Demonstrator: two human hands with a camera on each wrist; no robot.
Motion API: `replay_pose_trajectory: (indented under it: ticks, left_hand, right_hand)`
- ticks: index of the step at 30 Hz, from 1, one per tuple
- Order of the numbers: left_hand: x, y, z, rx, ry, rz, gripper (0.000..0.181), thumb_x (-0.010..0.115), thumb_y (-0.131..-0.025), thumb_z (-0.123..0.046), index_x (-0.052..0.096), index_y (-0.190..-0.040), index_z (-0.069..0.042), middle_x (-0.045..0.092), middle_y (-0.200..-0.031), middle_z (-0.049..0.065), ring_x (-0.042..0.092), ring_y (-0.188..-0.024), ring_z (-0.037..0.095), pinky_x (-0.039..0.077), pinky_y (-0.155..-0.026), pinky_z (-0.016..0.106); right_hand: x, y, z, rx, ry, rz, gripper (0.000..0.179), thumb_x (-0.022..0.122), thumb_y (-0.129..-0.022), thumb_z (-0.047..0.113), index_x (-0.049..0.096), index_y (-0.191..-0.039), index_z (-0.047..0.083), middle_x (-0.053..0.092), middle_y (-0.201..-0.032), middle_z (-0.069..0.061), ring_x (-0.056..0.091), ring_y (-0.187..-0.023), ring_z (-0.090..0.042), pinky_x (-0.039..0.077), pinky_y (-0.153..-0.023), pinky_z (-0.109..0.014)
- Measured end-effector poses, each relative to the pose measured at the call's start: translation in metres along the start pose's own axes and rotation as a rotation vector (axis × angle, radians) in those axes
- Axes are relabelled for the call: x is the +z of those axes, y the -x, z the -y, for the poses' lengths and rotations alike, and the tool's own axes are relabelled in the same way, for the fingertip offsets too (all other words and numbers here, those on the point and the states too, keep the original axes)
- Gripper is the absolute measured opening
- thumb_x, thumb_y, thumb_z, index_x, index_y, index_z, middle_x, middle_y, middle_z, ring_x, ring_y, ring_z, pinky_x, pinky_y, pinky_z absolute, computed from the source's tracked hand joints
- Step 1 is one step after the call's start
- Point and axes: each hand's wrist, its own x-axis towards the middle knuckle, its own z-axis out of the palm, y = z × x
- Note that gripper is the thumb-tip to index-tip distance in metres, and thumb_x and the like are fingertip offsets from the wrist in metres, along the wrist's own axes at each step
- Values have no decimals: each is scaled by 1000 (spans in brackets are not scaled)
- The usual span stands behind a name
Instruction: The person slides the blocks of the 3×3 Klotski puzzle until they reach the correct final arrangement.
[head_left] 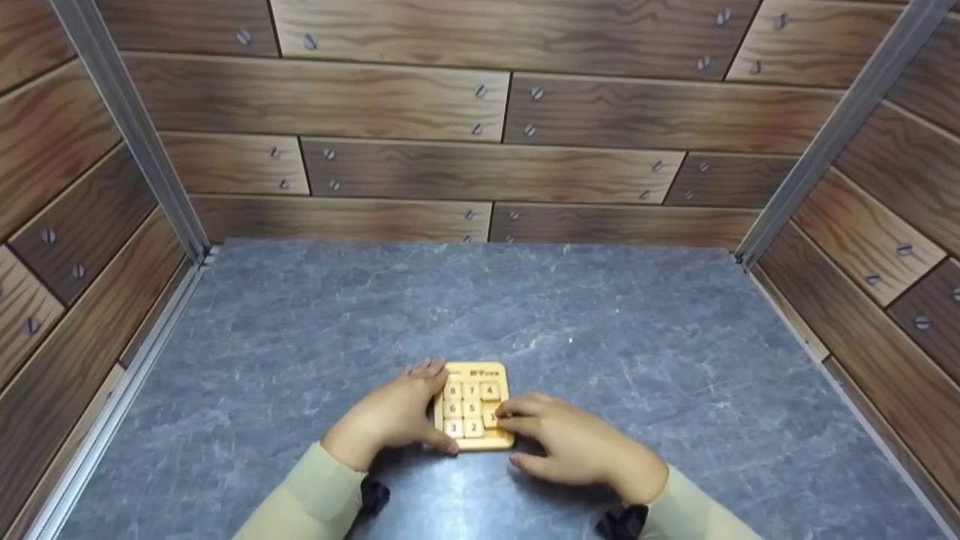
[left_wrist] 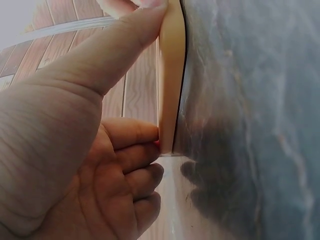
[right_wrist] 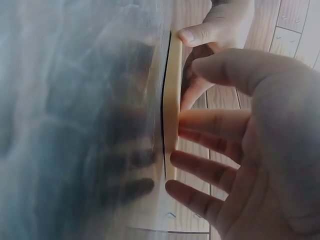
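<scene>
A yellow wooden number sliding puzzle (head_left: 470, 444) lies flat near the front middle of the table. Its tiles read 8, 7, 4 in the top row, 6 and 5 below, then 3 and 2. The 1 tile (head_left: 491, 418) sits in the right column, partly covered by fingertips. My left hand (head_left: 401, 411) holds the frame's left side, thumb at the near corner and fingers at the far one. Fairly straight fingers of my right hand (head_left: 570, 442) touch the 1 tile from the right, its thumb (right_wrist: 225, 70) standing apart from the frame.
The blue-grey marbled tabletop (head_left: 480, 300) stretches around the puzzle. Wood-patterned panels (head_left: 420, 169) wall in the back and both sides, with metal posts (head_left: 825, 142) at the back corners.
</scene>
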Motion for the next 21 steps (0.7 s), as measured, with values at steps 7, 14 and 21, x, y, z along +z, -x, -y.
replay_pose_trajectory:
  ticks: [7, 14, 21]
  left_hand:
    - [-6, 1, -2, -4, -25, -21, 127, 105, -77, -47, 39, -173, 2, 31, -186, 19, 27, -175, 42, 21, -147, 57]
    - [-4, 3, -5, -12, -6, -19, 125, 106, -76, -44, 42, -172, 1, 33, -186, 19, 28, -175, 44, 23, -146, 59]
    - [-4, 2, -8, -2, -14, -12, 124, 106, -77, -46, 42, -173, 0, 33, -186, 18, 29, -174, 44, 24, -145, 59]
  right_hand:
    - [-16, -7, 5, -76, 7, 47, 42, 75, -106, 39, 81, -139, 15, 73, -146, 3, 66, -142, -22, 54, -128, -49]
    - [-31, -20, 2, -91, -99, 116, 34, 71, -109, 38, 85, -129, 14, 79, -137, 2, 73, -131, -18, 59, -121, -43]
    - [-28, -22, -9, 77, -163, 87, 49, 68, -111, 36, 71, -154, 11, 63, -167, -8, 62, -154, -33, 49, -133, -56]
